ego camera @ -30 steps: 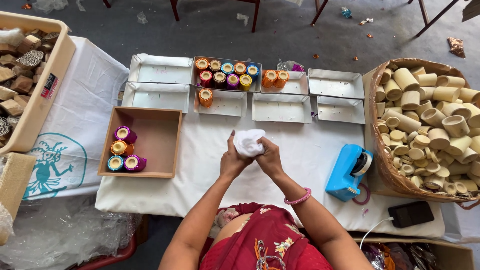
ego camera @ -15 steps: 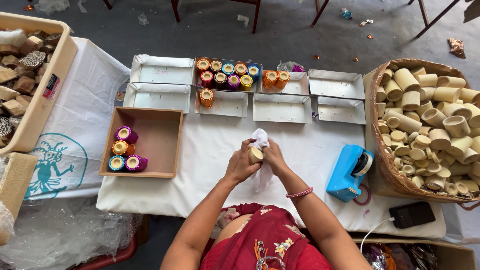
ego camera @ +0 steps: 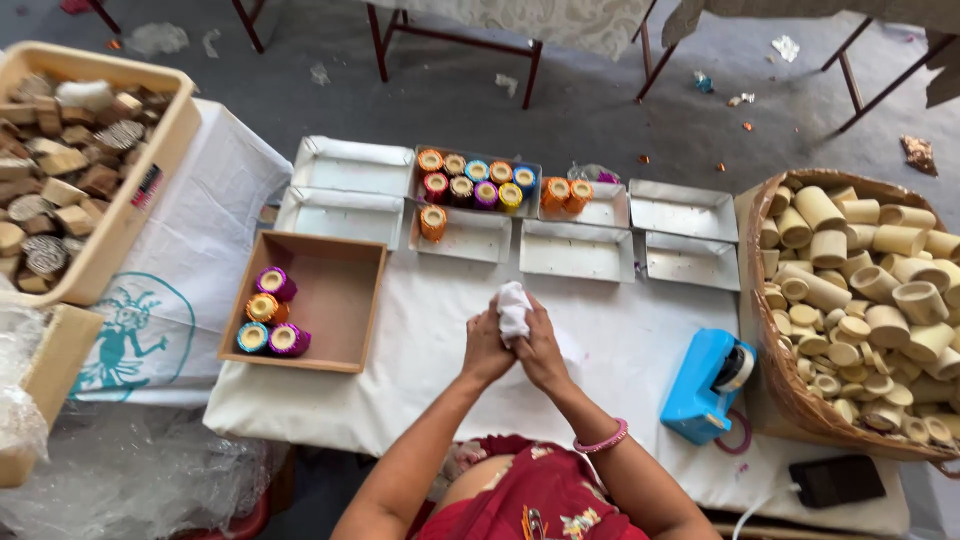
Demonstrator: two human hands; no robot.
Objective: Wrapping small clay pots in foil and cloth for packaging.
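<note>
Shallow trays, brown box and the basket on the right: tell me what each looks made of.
Shallow trays: likely silver foil-faced card, dull sheen. Brown box: seemingly plain cardboard or thin wood, matte. Basket: woven cane or wicker, ribbed weave on its rim.

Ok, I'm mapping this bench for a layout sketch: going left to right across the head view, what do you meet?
Tan tub of wood scraps → brown box with coloured spools → hands holding a white cloth → blue tape dispenser → wicker basket of plain tubes.

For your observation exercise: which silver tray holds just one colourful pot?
The silver tray in the front row, directly below the full one; a single orange pot stands at its left end.
</note>
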